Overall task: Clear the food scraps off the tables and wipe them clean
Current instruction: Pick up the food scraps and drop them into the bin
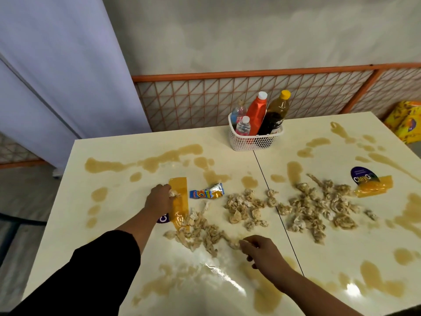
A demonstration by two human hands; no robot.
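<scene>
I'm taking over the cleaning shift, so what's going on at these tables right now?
A person is gathering the food scraps by hand. The left hand grips a small clump at the yellow wrapper, and the right hand pinches the near end of the scrap pile. Most scraps lie strewn across both tables, along with a snack packet and brown spills. Nothing looks wiped yet. A white basket of bottles stands at the far edge.

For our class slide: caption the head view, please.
The left hand and right hand gather food scraps off stained tables, basket behind.
</scene>
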